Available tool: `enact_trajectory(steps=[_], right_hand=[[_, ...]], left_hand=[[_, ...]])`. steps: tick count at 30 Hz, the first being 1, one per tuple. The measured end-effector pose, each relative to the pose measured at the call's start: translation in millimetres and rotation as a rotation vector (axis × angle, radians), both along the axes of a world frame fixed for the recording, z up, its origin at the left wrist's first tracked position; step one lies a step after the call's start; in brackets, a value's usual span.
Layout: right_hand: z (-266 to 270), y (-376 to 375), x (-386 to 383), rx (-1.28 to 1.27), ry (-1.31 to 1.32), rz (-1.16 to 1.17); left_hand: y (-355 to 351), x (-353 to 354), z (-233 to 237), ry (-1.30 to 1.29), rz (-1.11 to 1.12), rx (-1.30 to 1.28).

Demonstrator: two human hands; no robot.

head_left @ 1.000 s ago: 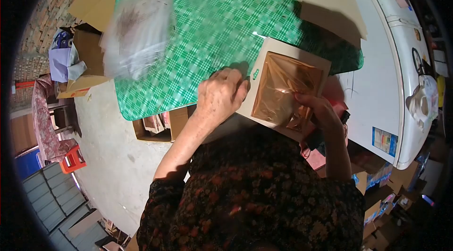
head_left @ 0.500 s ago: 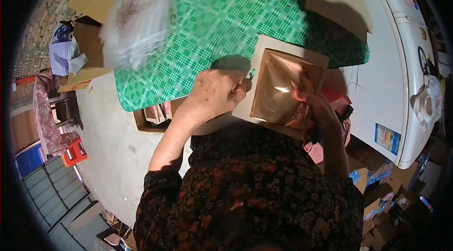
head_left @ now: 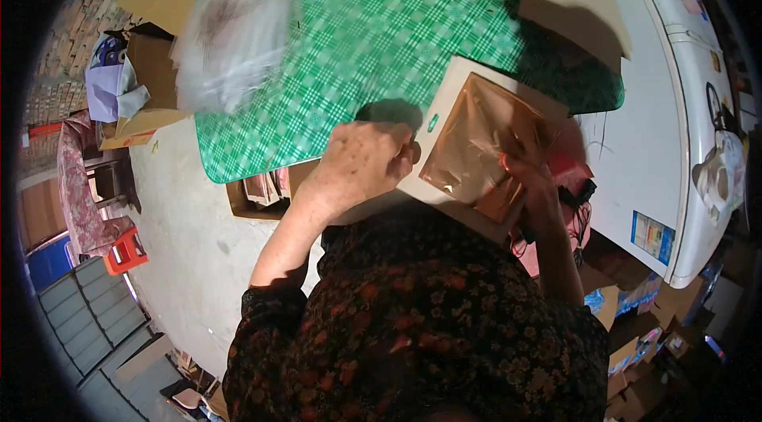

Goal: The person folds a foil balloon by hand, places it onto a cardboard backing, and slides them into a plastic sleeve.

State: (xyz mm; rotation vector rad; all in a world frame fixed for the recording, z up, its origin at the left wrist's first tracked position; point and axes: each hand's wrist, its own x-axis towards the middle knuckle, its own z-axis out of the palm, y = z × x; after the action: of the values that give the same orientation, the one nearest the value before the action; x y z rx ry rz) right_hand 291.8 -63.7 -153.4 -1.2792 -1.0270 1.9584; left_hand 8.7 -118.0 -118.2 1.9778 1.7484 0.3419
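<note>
A flat cardboard package (head_left: 438, 101) with a hang slot and a shiny, clear brownish plastic front is tilted over the table's front edge. My right hand (head_left: 533, 184) grips it at its right side, fingertips over the plastic front. At the package's left edge is my left hand (head_left: 367, 156), its fingers curled closed, close to or touching the card. What those fingers hold, if anything, is hidden. Beneath lies the green checked tablecloth (head_left: 373, 33).
A stack of clear plastic bags (head_left: 236, 41) lies at the table's left. A cardboard sheet (head_left: 573, 1) is at the right, beside a white appliance (head_left: 647, 128). Open cartons (head_left: 155, 77) stand at the left, and a box (head_left: 258, 198) sits below the table edge.
The package has turned clockwise in my right hand, its top edge swinging right. My left hand stays closed in nearly the same place and now overlaps the card less.
</note>
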Motion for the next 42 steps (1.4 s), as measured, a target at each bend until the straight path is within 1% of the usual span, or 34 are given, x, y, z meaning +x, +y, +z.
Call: enact_trajectory(steps=[1,4,6,8,10,12,14,18,21,24,26,27,28,29,30,33,35,39,41,42], right_hand=[[-7,-2,2,0.009,0.04,-0.027],[8,-4,0,0.051,-0.103,0.047],[4,-11,0,0.03,-0.137,-0.007],[6,-14,-2,0.019,-0.056,-0.044],[-8,-13,17,0.323,-0.248,0.202],[14,-10,4,0.288,-0.184,0.221],[29,-7,-4,0.273,-0.144,0.249],[16,-11,2,0.205,-0.09,0.185],[4,-13,9,0.131,-0.03,0.103],[-11,-17,13,0.082,0.048,0.016],[-24,-19,13,0.124,0.037,0.019],[-36,-19,17,0.196,-0.031,0.074],[-49,-19,22,0.269,-0.1,0.126],[-61,-18,27,0.344,-0.169,0.173],[-42,-24,1,0.326,-0.186,0.104],[-37,-22,-13,0.426,-0.212,0.054],[-22,-21,-27,0.216,-0.113,0.02],[-29,-20,-33,0.093,-0.073,0.07],[-29,-19,-39,0.045,-0.047,0.085],[-25,-22,-43,0.079,-0.09,0.088]], left_hand=[[-1,0,2,0.012,0.0,-0.011],[-1,-2,6,-0.007,-0.026,-0.001],[-2,-1,5,-0.006,-0.046,0.007],[0,-3,8,-0.017,-0.063,-0.017],[-1,-9,5,-0.018,-0.06,0.016],[1,-14,3,-0.01,-0.053,0.026],[5,-15,3,-0.023,-0.053,-0.04],[10,-14,5,-0.058,-0.074,-0.101],[8,-14,-2,-0.082,-0.076,-0.051],[12,-14,4,-0.098,-0.081,-0.122],[12,-13,5,-0.126,-0.092,-0.095],[13,-12,7,-0.14,-0.1,-0.077],[15,-10,11,-0.147,-0.061,-0.134],[15,-8,13,-0.13,-0.031,-0.088],[15,-6,12,-0.115,-0.001,-0.041],[16,-4,7,-0.044,0.027,0.113],[17,-2,5,0.034,0.039,0.236],[18,4,-5,0.132,0.098,0.337],[19,6,-2,0.101,0.09,0.403],[20,7,0,0.084,0.085,0.435]])
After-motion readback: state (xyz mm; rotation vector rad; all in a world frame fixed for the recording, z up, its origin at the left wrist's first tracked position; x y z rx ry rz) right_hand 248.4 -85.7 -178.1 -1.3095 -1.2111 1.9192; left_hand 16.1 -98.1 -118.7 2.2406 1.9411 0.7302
